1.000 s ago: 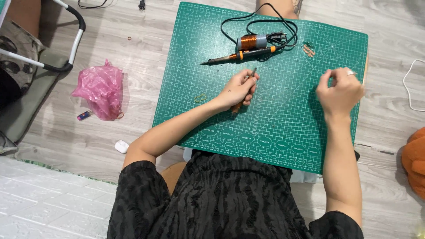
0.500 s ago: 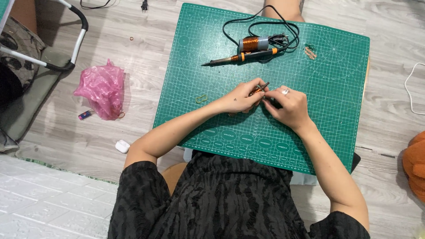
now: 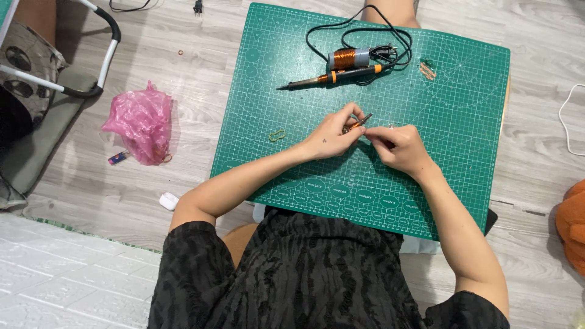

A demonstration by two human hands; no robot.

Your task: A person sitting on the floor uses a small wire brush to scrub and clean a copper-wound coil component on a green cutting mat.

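The left hand [image 3: 332, 135] pinched a small, dark copper-wound metal piece [image 3: 358, 123] at its fingertips, while the right hand [image 3: 399, 146] closed its fingers just beside it over the green gridded cutting mat [image 3: 451, 103].

small copper-wrapped piece [image 3: 357, 123] | tilted | pinched above green mat [image 3: 426, 183]

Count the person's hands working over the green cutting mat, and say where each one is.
2. The left hand pinches a small thin tool near the green cutting mat centre; the right hand meets it from the right, fingertips at the tool. No others show.
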